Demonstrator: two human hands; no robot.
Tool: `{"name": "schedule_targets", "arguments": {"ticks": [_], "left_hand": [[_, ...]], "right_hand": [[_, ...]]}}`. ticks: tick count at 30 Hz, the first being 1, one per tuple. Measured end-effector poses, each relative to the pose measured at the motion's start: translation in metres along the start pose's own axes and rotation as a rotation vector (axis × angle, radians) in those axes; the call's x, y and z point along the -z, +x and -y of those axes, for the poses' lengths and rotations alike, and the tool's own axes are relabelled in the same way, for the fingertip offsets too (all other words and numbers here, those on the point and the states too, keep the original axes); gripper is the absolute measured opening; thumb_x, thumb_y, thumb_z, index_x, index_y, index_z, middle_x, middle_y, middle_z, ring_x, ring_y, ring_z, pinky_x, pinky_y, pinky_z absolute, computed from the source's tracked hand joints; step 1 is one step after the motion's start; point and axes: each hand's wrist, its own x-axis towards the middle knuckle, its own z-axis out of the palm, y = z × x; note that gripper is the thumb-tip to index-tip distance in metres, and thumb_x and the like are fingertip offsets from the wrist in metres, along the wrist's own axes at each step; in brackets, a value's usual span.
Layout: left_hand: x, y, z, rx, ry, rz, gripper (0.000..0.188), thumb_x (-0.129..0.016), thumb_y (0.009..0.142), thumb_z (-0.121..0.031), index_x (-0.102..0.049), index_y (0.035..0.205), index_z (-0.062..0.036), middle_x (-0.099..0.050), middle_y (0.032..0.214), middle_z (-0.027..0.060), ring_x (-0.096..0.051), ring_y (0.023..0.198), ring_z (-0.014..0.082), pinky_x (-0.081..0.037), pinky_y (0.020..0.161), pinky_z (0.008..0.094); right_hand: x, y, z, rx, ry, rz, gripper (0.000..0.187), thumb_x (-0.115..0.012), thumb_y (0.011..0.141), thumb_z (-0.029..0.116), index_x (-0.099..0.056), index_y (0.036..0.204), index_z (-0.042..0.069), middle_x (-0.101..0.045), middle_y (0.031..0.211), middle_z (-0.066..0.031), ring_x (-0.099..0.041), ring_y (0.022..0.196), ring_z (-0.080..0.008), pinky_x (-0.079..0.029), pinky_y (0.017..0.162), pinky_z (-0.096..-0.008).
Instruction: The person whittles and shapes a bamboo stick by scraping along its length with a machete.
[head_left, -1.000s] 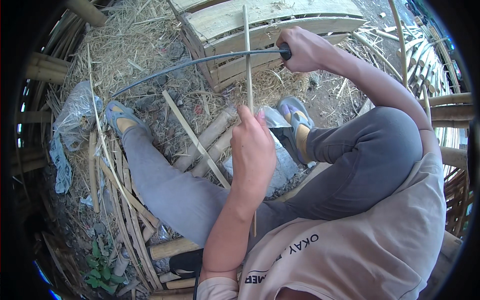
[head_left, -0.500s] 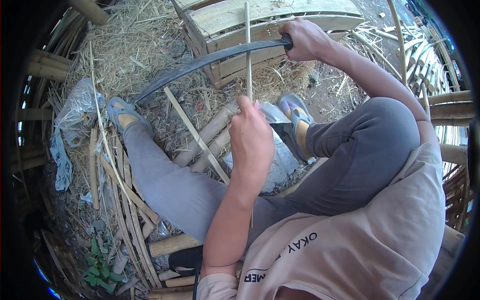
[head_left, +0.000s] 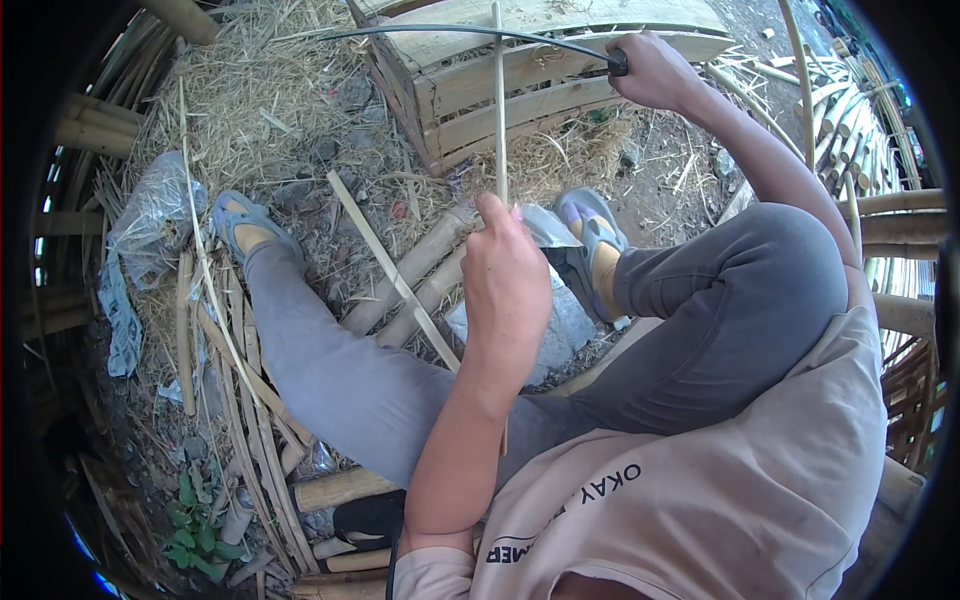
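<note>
My left hand (head_left: 507, 280) is closed around a thin pale bamboo strip (head_left: 500, 120), which points away from me over the wooden crate. My right hand (head_left: 655, 72) grips the dark handle of a long curved blade, a machete (head_left: 450, 30). The blade reaches leftward from the handle and crosses the strip near its far end, its thin edge toward me; whether they touch I cannot tell. Another flat bamboo strip (head_left: 385, 260) leans between my legs, beside two thick bamboo poles (head_left: 420, 270). Below my left hand lies a grey stone (head_left: 560, 330).
The slatted wooden crate (head_left: 520, 115) stands just beyond my feet on ground strewn with shavings (head_left: 260, 100). Clear plastic bags (head_left: 155, 220) and long bamboo pieces (head_left: 240, 400) lie at the left. A stack of cut bamboo (head_left: 850, 120) sits at the far right.
My right hand has moved slightly right, and the machete's tip has swung up and away, so the blade now lies farther out along the strip. My left hand has hardly moved.
</note>
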Motion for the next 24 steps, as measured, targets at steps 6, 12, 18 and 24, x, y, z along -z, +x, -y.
{"name": "schedule_targets", "arguments": {"ticks": [6,12,18,24], "left_hand": [[-0.007,-0.001,0.0,0.013,0.081,-0.063,0.02,-0.044,0.103,-0.011,-0.047,0.106,0.0081,-0.063,0.071,0.0313,-0.066,0.073,0.0493,-0.049,0.061,0.0557],[-0.003,-0.001,-0.005,0.057,0.155,0.003,0.02,-0.043,0.103,-0.01,-0.043,0.112,0.0082,-0.066,0.078,0.0307,-0.068,0.078,0.0471,-0.056,0.066,0.053],[0.004,-0.004,-0.012,0.041,0.119,0.033,0.02,-0.044,0.102,-0.008,-0.043,0.113,0.0099,-0.065,0.077,0.0301,-0.069,0.077,0.0456,-0.056,0.064,0.0516],[0.0,-0.006,-0.007,0.016,0.189,0.023,0.02,-0.044,0.102,-0.007,-0.043,0.113,0.0107,-0.065,0.077,0.0298,-0.069,0.076,0.0447,-0.057,0.062,0.0496]], "right_hand": [[0.005,-0.002,0.046,0.076,0.029,0.166,0.021,-0.062,0.067,0.012,-0.069,0.083,-0.001,-0.068,0.077,-0.0224,-0.068,0.077,-0.0405,-0.055,0.073,-0.0484],[0.002,0.001,0.072,0.173,-0.009,0.068,0.026,-0.061,0.06,0.006,-0.07,0.083,-0.003,-0.065,0.072,-0.0238,-0.066,0.077,-0.0423,-0.053,0.071,-0.0496],[-0.004,0.002,0.065,0.153,0.034,0.069,0.027,-0.061,0.06,0.004,-0.071,0.084,-0.002,-0.066,0.072,-0.0233,-0.066,0.075,-0.0417,-0.053,0.07,-0.0484],[0.002,0.006,0.068,0.164,-0.026,0.1,0.022,-0.065,0.063,0.007,-0.07,0.082,-0.001,-0.065,0.071,-0.0217,-0.066,0.072,-0.039,-0.053,0.07,-0.0469]]}}
